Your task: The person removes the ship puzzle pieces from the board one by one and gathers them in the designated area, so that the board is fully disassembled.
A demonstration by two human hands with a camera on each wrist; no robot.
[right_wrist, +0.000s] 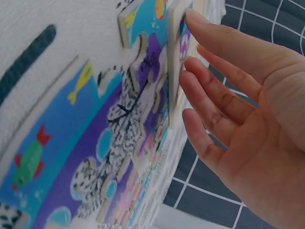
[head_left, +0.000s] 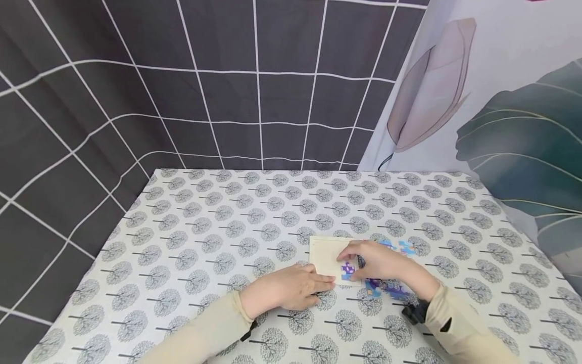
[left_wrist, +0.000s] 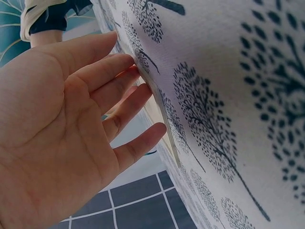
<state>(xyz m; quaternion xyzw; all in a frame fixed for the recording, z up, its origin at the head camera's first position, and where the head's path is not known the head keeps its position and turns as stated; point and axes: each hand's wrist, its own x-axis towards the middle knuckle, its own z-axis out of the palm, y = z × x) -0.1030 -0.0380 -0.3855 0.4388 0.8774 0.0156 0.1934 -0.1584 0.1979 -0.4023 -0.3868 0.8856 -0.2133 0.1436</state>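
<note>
A pale wooden puzzle tray (head_left: 325,252) lies on the table in the head view, with a purple and blue jigsaw piece (head_left: 347,269) at its lower right corner. My right hand (head_left: 379,259) bends over that corner and holds the piece between thumb and fingers; in the right wrist view the thumb (right_wrist: 198,21) touches beside its purple print. My left hand (head_left: 295,288) rests its fingertips on the tray's lower left edge. Its fingers are extended and hold nothing in the left wrist view, where the tray's edge (left_wrist: 164,121) shows side-on.
Loose jigsaw pieces (right_wrist: 47,143) with fish and sea prints lie right of the tray, partly under my right forearm. More blue pieces (head_left: 406,247) lie behind my right wrist. A tree-print cloth (head_left: 204,253) covers the table, and a dark checked curtain (head_left: 227,96) hangs behind.
</note>
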